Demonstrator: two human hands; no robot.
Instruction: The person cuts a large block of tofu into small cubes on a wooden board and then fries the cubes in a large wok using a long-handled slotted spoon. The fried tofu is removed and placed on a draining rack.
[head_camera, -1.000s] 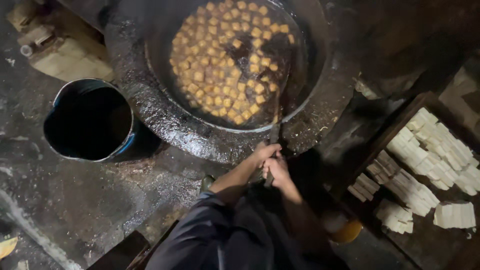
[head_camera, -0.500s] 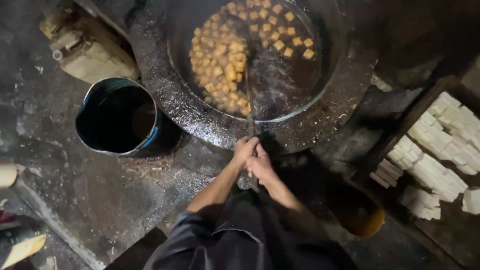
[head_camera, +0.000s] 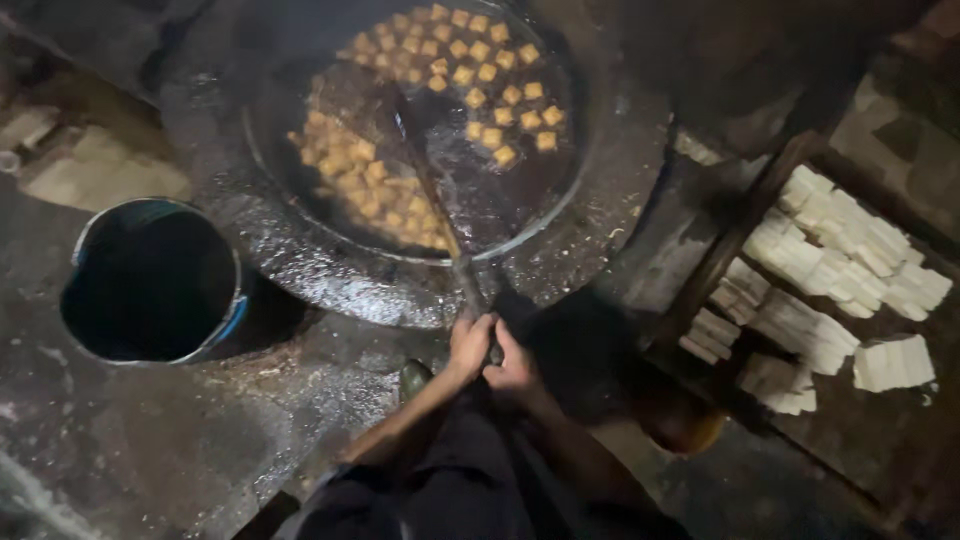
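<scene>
Golden-brown fried cubes float in dark oil inside the wide blackened iron wok, parted into two clusters by a long dark metal stirring rod. Both the left hand and right hand are closed tight around its near end, touching each other, just off the wok's near rim. From the hands, the rod's long axis runs away and slightly leftward, its far end sunk in the oil. A blue-rimmed dark bucket stands left; pale white blocks lie right.
</scene>
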